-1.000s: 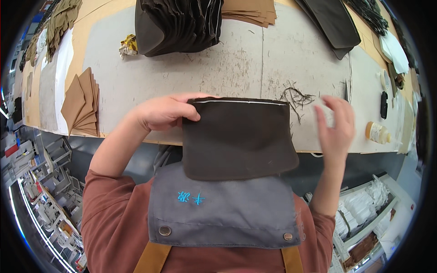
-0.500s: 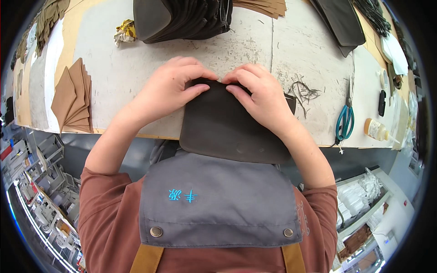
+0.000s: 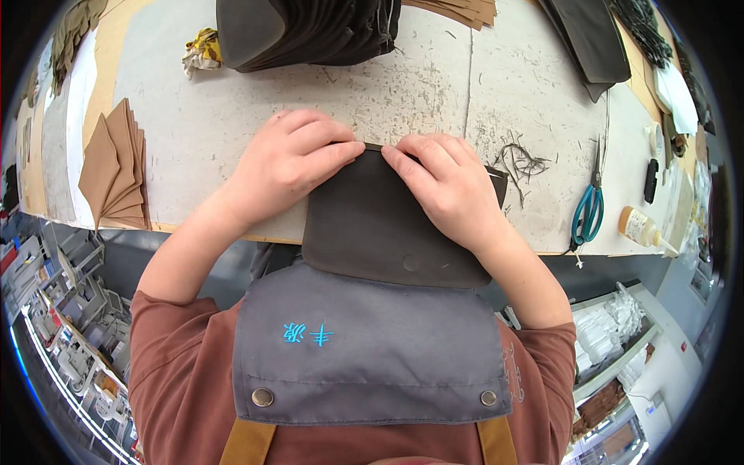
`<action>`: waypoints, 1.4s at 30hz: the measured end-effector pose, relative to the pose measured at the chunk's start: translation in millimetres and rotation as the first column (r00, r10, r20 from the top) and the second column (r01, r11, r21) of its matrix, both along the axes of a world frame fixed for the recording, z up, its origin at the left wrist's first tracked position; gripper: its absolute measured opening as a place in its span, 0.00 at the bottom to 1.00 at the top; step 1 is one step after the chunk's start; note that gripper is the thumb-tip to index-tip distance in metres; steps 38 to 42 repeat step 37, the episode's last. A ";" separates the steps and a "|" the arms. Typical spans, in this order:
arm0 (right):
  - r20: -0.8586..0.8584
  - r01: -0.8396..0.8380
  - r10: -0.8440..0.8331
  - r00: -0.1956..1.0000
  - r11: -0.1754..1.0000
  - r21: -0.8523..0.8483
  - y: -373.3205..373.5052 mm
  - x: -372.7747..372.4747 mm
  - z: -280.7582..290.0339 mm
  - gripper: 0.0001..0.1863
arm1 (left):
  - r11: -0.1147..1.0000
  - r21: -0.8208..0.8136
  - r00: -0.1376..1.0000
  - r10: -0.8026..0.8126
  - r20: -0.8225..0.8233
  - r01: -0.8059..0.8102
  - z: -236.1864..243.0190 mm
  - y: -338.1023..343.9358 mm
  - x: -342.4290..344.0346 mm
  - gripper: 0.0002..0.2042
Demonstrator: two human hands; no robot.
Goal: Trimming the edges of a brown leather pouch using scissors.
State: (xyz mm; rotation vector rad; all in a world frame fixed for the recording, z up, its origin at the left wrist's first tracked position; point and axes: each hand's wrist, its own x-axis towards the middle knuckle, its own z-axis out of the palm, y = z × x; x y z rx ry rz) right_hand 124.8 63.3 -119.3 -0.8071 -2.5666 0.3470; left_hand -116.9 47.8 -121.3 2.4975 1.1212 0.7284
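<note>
A dark brown, leather-like panel (image 3: 387, 225) with rounded corners lies over the table's front edge and reaches toward my apron. My left hand (image 3: 287, 159) pinches its far edge, thumb on top near the middle. Just to the right, my right hand (image 3: 449, 182) pinches the same edge, also with its thumb on top. Between the thumbs a short strip of the edge shows, looking folded or doubled. Most of the fingers are curled beyond the edge and partly hidden. A narrow dark flap sticks out past my right hand.
A thick stack of dark panels (image 3: 252, 35) stands at the back, beside a yellow-and-white cloth (image 3: 203, 53). Brown pieces (image 3: 116, 174) fan out at left. At right are thread scraps (image 3: 523, 161), teal-handled scissors (image 3: 587, 213), a small bottle (image 3: 637, 225) and more dark panels (image 3: 589, 43).
My thumbs have moved up from below the panel's far edge and now press on it. The fingertips have drawn slightly apart, and the view has shifted a little.
</note>
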 end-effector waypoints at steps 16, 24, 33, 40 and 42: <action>0.000 0.237 -0.244 0.970 0.941 -0.241 3.2 44.2 6.8 0.08 | 0.997 -0.053 0.986 0.047 -0.162 -0.056 15.1 13.2 39.7 0.10; -0.083 0.173 -0.193 0.978 0.965 -0.197 -2.1 51.8 -5.9 0.11 | 0.975 -0.224 0.996 0.013 0.090 0.007 1.8 13.2 59.4 0.10; 0.038 0.029 -0.031 0.999 0.997 0.071 -1.0 56.8 0.0 0.15 | 0.990 0.096 0.994 -0.101 -0.043 0.105 -3.0 6.3 57.7 0.16; 0.084 -0.010 0.003 0.996 0.996 0.086 -2.3 57.5 2.1 0.15 | 0.995 -0.013 0.989 -0.104 -0.106 0.103 -0.6 5.1 57.2 0.22; 0.084 -0.010 0.003 0.996 0.996 0.086 -2.3 57.5 2.1 0.15 | 0.995 -0.013 0.989 -0.104 -0.106 0.103 -0.6 5.1 57.2 0.22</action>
